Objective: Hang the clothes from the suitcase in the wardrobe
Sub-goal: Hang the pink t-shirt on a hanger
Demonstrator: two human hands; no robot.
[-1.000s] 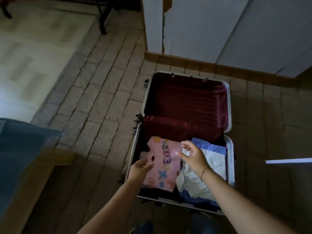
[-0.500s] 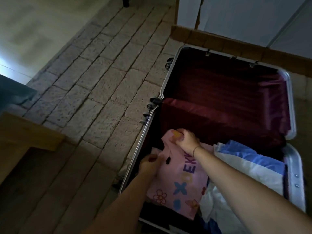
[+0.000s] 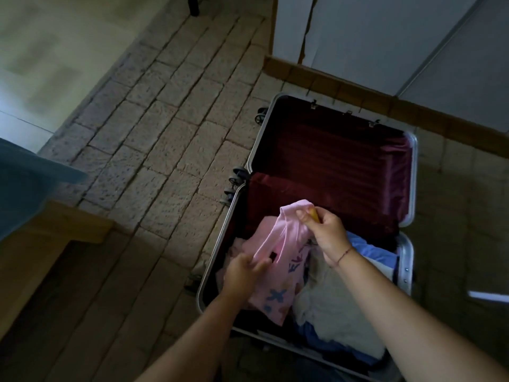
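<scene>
just the one head cam here, looking steeply down and a bit forward from close above the open suitcase (image 3: 413, 175) on the brick floor (image 3: 165, 150), left hand (image 3: 242, 274) and right hand (image 3: 327, 232) nearest the lens, suitcase right of centre, wardrobe (image 3: 371, 37) cropped at far right.

The floor (image 3: 154, 150) is laid with pale, rough brick-shaped tiles; far to the left of the left grip (image 3: 242, 272) it changes to a smoother, lighter surface. An open suitcase (image 3: 330, 161) lies flat on the tiles beneath both grips, its dark red lined half beyond the right grip (image 3: 326, 232) and its wheels (image 3: 237, 175) just beyond the left grip. Well left of the left grip a wooden frame (image 3: 63, 232) stands on the floor, carrying a blue cover (image 3: 24, 186). Far beyond the grips a dark leg (image 3: 193, 6) stands on the tiles, and a wooden skirting (image 3: 344, 89) runs behind the suitcase.
</scene>
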